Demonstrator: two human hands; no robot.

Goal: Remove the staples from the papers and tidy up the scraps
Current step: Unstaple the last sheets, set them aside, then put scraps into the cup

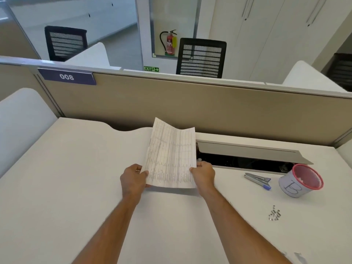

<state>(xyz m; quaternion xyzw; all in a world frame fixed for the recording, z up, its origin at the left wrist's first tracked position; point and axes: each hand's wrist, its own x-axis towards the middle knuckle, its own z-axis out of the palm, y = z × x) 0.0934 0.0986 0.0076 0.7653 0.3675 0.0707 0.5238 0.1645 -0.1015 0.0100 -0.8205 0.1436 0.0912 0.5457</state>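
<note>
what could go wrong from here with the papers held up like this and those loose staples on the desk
1. The loose staples lie bare on the desk, apart from the red-rimmed cup; a forearm sweep could scatter them.
2. The papers, pinched only at their lower corners by the left hand and right hand, already curl and might crease.

The white bench (76, 178) runs up to a beige partition at its far edge, where an open cable tray (247, 161) with its grey lid raised is set into the top. To the right on the surface lie a metal staple remover (257, 180) with a blue tip and, just beside it, a paper-wrapped cup (297, 184) with a red mesh rim, tilted. Nearer, well apart from both, sits a small cluster of loose staples (274, 214).
</note>
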